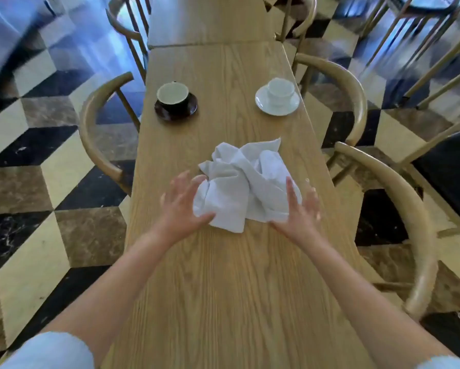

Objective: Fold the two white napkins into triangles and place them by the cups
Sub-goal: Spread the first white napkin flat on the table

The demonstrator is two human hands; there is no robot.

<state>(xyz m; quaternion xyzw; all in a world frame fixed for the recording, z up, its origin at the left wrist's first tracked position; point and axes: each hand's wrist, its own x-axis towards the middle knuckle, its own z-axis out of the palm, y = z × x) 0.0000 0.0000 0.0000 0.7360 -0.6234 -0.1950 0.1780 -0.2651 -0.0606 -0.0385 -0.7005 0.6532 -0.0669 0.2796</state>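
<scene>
I bring both hands to the napkins (243, 182), a crumpled white heap mid-surface (223, 275), well short of the dark cup (173, 95) and white cup (280, 90). Left hand (179, 206) and right hand (299, 211) flank the heap, fingers spread and released, thumbs touching its near edge. The cloth looks soft, light and limp (no stiffness to hold a crease unaided); I judge a free corner the best hold. The wood is smooth and grained.
</scene>
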